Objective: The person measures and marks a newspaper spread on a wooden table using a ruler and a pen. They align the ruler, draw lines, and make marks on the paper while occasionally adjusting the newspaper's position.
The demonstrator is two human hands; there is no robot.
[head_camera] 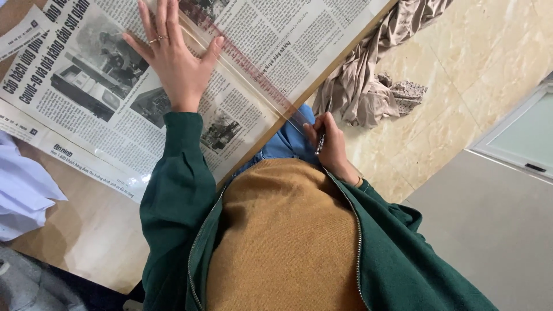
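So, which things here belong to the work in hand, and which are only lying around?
In use:
- newspaper, pressed flat by the left hand
- clear ruler lying across it
- pen held in the right hand

Lying about:
- beige cloth on the floor
- white fabric at the table edge

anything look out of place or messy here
Yes: a crumpled beige cloth lies heaped on the tiled floor beside the table edge, near the right hand holding a pen.

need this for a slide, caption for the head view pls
Left hand pressed flat on a clear ruler over a newspaper, right hand holding a pen at the table edge.
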